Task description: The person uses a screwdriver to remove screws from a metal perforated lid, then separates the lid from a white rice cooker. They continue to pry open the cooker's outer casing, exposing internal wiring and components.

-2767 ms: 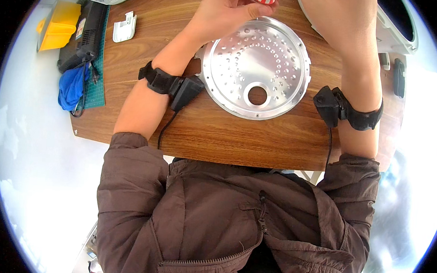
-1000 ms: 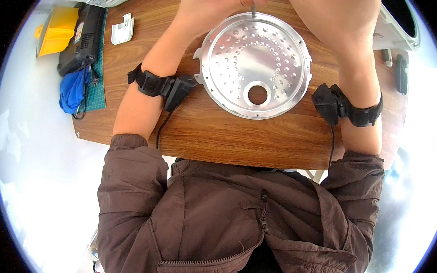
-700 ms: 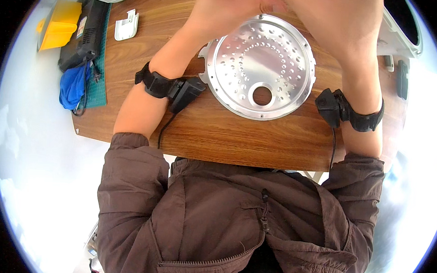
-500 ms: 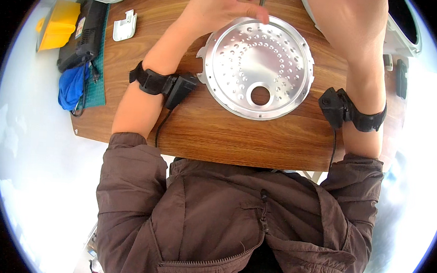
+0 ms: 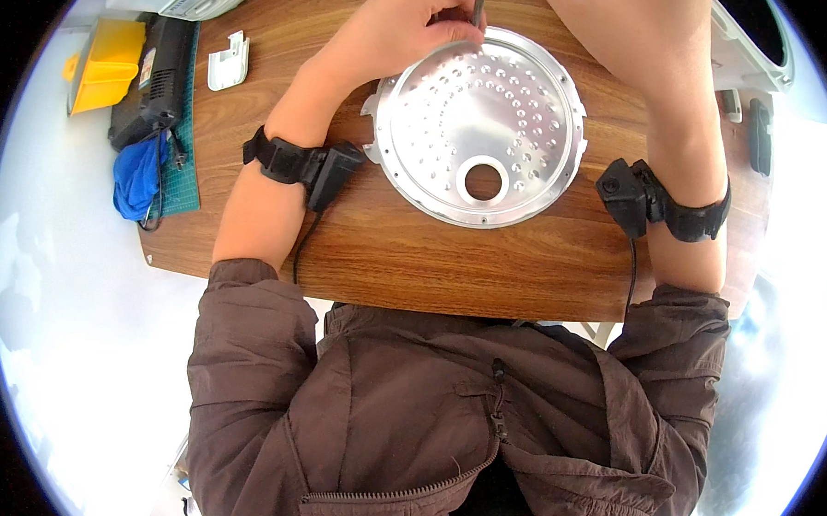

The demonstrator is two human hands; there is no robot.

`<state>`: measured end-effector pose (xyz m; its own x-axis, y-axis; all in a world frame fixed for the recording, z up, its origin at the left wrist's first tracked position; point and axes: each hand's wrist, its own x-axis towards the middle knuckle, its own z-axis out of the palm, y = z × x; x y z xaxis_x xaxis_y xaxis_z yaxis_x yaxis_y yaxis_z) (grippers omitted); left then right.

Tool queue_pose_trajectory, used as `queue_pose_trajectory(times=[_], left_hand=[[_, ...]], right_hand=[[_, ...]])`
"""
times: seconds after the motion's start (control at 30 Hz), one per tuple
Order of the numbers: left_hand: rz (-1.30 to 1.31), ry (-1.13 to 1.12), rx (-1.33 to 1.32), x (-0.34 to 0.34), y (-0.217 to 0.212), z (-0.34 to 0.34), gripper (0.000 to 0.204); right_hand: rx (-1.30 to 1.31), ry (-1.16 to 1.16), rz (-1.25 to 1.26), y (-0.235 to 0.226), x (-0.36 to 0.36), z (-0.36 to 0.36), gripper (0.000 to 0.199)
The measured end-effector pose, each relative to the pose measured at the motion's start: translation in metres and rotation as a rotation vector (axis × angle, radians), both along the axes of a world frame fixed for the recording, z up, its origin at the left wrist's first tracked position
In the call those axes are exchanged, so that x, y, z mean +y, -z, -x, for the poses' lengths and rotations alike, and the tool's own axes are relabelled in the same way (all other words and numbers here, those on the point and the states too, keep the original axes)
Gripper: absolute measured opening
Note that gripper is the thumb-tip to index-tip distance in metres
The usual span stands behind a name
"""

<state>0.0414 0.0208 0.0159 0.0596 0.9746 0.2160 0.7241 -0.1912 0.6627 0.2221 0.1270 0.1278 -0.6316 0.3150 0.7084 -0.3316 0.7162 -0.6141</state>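
head view | left fisheye | faces down | jacket (image 5: pixel 398 396) close, tabletop (image 5: pixel 413 267) beyond

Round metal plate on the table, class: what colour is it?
The round metal plate is shiny silver, dotted with small round marks; the head view shows it.

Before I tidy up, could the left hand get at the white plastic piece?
Probably yes: only tabletop shows between the left hand and white piece, though that hand is at a screwdriver.
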Motion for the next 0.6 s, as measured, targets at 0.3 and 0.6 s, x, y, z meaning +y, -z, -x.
queue_pose_trajectory(times=[0.3,0.6], left_hand=[[-0.045,-0.069,0.115,-0.006,0.005,-0.001,0.021],[-0.287,-0.451,-0.062,-0.002,0.008,-0.004,0.013]], right_hand=[[0.056,0.101,0.073,0.006,-0.013,0.009,0.026],[0.193,-0.057,0.34,0.007,0.003,-0.014,0.027]])
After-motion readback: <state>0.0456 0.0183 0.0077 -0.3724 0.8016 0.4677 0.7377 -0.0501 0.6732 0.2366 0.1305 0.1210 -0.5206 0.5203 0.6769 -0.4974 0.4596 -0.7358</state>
